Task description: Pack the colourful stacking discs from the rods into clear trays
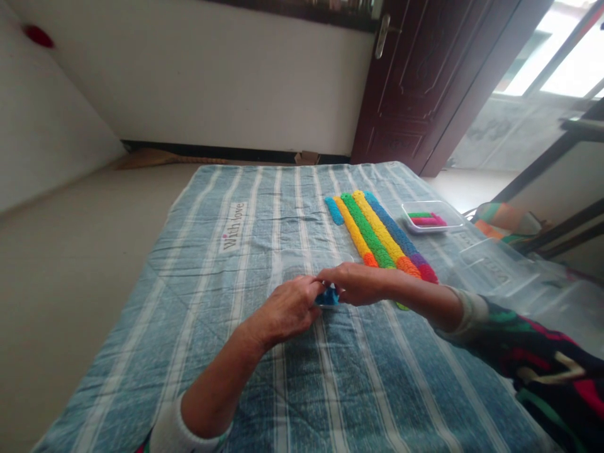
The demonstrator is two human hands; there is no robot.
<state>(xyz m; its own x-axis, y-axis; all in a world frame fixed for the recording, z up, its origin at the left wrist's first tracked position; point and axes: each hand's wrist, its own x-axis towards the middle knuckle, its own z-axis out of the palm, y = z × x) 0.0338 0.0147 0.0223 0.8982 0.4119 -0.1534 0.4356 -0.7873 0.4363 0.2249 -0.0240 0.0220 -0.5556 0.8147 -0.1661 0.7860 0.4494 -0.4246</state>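
Observation:
My left hand (290, 308) and my right hand (361, 283) meet over the middle of the bed-like covered surface (226, 377). Between them shows a small blue piece (329, 296), partly hidden by the fingers. A clear plastic box (302, 259) lies under and behind the hands, its outline faint. The left fingers are closed at its near side. From the right, the other hand reaches in with fingers pinched at the blue piece. Just beyond lie rough-textured coloured strips, among them a green strip (368, 229), a yellow strip (384, 233) and a short blue strip (334, 211).
On the right stands a clear tray (431, 226) holding pink and green strips. More clear plastic containers (500, 267) sit near the right edge. A brown door (406, 82) and a white wall are behind; a broom (151, 157) lies on the floor.

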